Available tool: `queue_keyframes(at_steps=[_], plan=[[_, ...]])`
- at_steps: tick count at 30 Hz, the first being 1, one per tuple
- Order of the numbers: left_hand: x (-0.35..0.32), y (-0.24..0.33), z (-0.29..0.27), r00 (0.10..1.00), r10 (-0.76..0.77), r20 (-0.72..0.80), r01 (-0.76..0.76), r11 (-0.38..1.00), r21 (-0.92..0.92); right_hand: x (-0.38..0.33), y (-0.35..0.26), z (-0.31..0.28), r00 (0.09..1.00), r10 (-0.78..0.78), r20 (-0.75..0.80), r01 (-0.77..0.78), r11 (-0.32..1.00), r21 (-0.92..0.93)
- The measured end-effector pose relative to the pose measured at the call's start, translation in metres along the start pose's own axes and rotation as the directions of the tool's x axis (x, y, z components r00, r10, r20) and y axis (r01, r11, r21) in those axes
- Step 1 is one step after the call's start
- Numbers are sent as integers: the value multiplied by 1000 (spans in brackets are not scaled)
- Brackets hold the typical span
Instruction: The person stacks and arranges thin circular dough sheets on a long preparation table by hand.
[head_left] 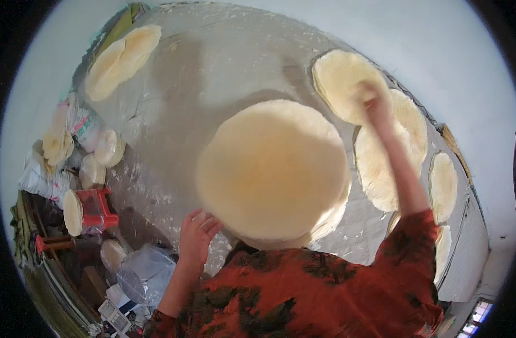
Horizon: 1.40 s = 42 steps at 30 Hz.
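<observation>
Right under my chin, at the frame's centre, sits the big stack of thin round dough sheets (272,169), my left hand (197,235) resting open-fingered against its lower-left edge, gripping nothing. Much of the laying-out looks done, judging by the overlapping rounds (382,163) along the right edge of the floured table (213,62) and a pair at upper left (121,61), though the stack is tall yet. My right hand (372,97) pinches one sheet (342,84) at upper right, with bare surface at upper centre.
</observation>
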State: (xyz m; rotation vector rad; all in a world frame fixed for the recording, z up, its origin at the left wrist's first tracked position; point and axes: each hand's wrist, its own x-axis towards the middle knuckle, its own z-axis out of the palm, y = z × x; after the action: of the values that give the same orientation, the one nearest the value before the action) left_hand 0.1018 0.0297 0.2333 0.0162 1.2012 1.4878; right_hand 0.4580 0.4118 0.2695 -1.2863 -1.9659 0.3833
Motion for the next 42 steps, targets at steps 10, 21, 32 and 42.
queue_keyframes(at_steps=[10, 21, 32, 42], plan=[[21, 60, -15, 789, -263, 556, 286, 957, 46, -255, -253, 115, 898, -149, 414, 251, 946, -204], [73, 95, 32, 238, 51, 970, -970, 56, 235, -213, -246, 89, 795, 259, 549, -230, 966, -121], [98, 56, 77, 57, -558, 828, -996, -89, 8, -264, -281, 73, 986, 98, -138, -108, 992, -64], [110, 64, 148, 116, -547, 829, -983, 54, 173, -307, -279, 87, 964, 147, -223, -154, 988, -12]])
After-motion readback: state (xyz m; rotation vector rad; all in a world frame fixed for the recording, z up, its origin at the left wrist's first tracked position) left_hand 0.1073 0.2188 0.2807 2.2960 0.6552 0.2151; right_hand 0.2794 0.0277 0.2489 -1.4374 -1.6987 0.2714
